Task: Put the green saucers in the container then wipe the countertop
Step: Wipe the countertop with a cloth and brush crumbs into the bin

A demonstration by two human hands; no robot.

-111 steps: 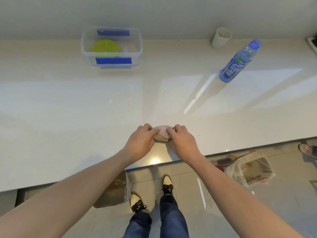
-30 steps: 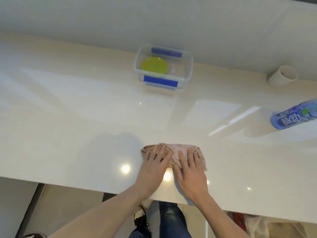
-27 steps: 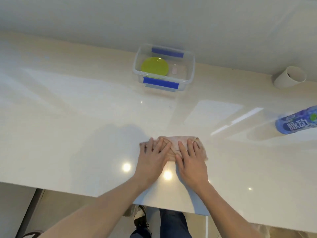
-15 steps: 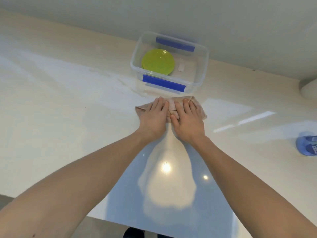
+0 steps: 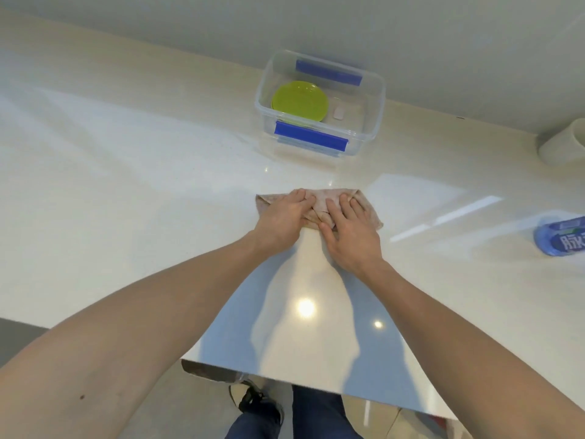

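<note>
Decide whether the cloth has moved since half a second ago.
Yes. The cloth, under both hands, has pulled back from the container toward the person; it was touching its front wall, and bare countertop now separates them.

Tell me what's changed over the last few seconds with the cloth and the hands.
Both hands, left and right, flattened the bunched cloth, pushed it across the countertop up to the container, then drew it back toward the near edge. Neither let go. The green saucers stayed in the container.
</note>
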